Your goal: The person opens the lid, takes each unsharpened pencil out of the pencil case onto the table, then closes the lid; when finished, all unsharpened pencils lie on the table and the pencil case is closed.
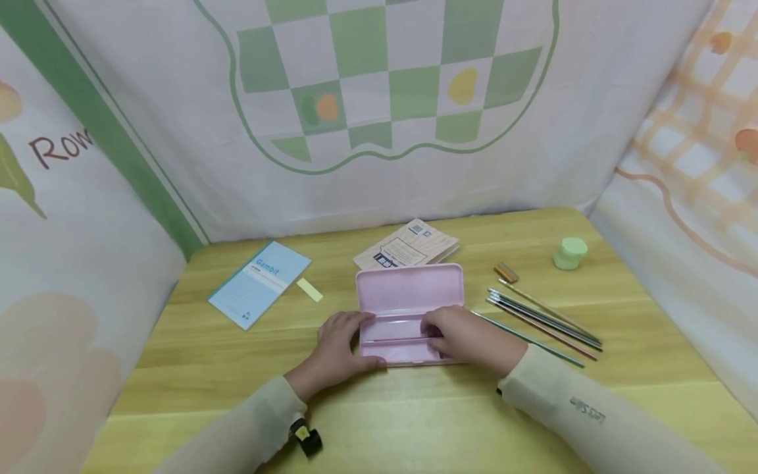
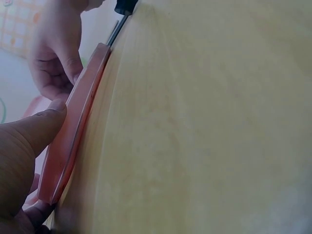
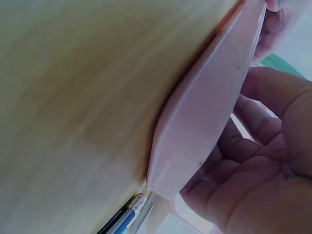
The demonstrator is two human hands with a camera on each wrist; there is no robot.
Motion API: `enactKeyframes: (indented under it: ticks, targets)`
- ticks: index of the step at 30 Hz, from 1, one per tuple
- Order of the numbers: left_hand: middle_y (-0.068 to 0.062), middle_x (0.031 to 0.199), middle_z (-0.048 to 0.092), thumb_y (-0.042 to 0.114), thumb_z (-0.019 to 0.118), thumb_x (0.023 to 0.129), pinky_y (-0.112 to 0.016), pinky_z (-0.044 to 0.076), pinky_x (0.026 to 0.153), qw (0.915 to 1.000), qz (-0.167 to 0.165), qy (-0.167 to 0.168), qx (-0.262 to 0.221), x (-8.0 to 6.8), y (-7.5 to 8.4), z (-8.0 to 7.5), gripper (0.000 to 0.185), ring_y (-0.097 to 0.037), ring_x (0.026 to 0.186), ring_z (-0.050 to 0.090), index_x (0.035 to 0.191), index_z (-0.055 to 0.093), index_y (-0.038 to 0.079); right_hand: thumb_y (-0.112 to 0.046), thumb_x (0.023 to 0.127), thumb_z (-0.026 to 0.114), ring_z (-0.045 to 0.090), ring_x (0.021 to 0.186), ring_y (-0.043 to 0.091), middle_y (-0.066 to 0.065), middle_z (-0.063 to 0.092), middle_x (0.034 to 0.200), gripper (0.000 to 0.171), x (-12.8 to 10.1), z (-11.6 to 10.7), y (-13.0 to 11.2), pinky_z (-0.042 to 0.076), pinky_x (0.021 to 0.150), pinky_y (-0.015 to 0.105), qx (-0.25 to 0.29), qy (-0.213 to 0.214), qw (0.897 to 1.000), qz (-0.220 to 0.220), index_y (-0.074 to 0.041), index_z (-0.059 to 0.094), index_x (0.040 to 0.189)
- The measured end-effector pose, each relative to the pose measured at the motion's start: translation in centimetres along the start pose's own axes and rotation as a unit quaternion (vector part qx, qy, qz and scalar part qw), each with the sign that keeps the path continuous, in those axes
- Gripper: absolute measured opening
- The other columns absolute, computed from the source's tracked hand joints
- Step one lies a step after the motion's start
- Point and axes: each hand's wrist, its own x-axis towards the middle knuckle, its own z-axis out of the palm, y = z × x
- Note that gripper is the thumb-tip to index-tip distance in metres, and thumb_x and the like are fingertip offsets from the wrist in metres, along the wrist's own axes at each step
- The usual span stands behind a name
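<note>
A pink pencil case [image 1: 410, 289] lies on the table with its lid raised at the back and a lengthwise divider inside. My left hand [image 1: 339, 347] grips its left end, thumb against the front wall and fingers at the side; the left wrist view shows that thumb on the case's pink wall [image 2: 73, 131]. My right hand [image 1: 468, 337] reaches into the right part of the case, fingers bent downward. In the right wrist view the right hand's [image 3: 263, 151] fingertips are hidden behind the case's front wall [image 3: 204, 112], so whether they pinch anything does not show.
Several pencils [image 1: 545, 319] lie right of the case, below a small brown block [image 1: 506, 272]. A light green container [image 1: 570, 253] stands at the back right. Behind the lid is a tan booklet [image 1: 408, 245]. Leftward lie a blue notebook [image 1: 260, 283] and a pale yellow strip [image 1: 310, 289].
</note>
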Motion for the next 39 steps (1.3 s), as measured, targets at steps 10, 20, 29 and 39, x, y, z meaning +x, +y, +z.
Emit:
enactKeyframes:
  ticks: [10,20,29,39]
  targets:
    - [-0.003,0.151,0.051,0.067,0.083,0.075,-0.057,0.019,0.120,1.0000,-0.002,-0.003,0.003,0.0,0.0,0.0,0.092,-0.030,0.143,0.035,0.150,0.053,0.024,-0.004,0.090,0.073,0.057,0.080,0.010,-0.007,0.064,0.086,0.009,-0.1,-0.2,0.3,0.054,0.077,0.034,0.013,0.001,1.000,-0.006,-0.012,0.071,0.096]
    - [-0.003,0.152,0.050,0.065,0.084,0.075,-0.058,0.017,0.121,1.0000,-0.004,-0.003,-0.002,-0.1,0.1,0.0,0.091,-0.032,0.145,0.034,0.150,0.052,0.024,-0.008,0.089,0.072,0.056,0.078,0.009,-0.012,0.062,0.085,0.009,-1.0,-0.7,0.3,0.053,0.072,0.029,0.060,0.046,0.996,-0.037,-0.015,0.070,0.094]
    - [-0.003,0.153,0.050,0.066,0.084,0.075,-0.057,0.016,0.121,1.0000,-0.002,-0.004,0.001,-0.1,0.0,0.1,0.092,-0.032,0.145,0.033,0.151,0.052,0.024,-0.007,0.090,0.073,0.053,0.074,0.009,-0.011,0.058,0.079,0.013,-2.8,-1.4,1.5,0.049,0.065,0.028,0.089,0.108,0.990,-0.012,-0.019,0.069,0.092]
    - [-0.004,0.154,0.050,0.070,0.082,0.074,-0.058,0.016,0.121,1.0000,-0.006,-0.004,-0.001,0.0,-0.1,0.2,0.095,-0.033,0.146,0.033,0.151,0.052,0.024,-0.009,0.089,0.076,0.055,0.078,0.010,-0.012,0.063,0.085,0.015,-5.8,-2.9,3.9,0.050,0.069,0.030,0.065,0.160,0.984,0.033,-0.022,0.072,0.094]
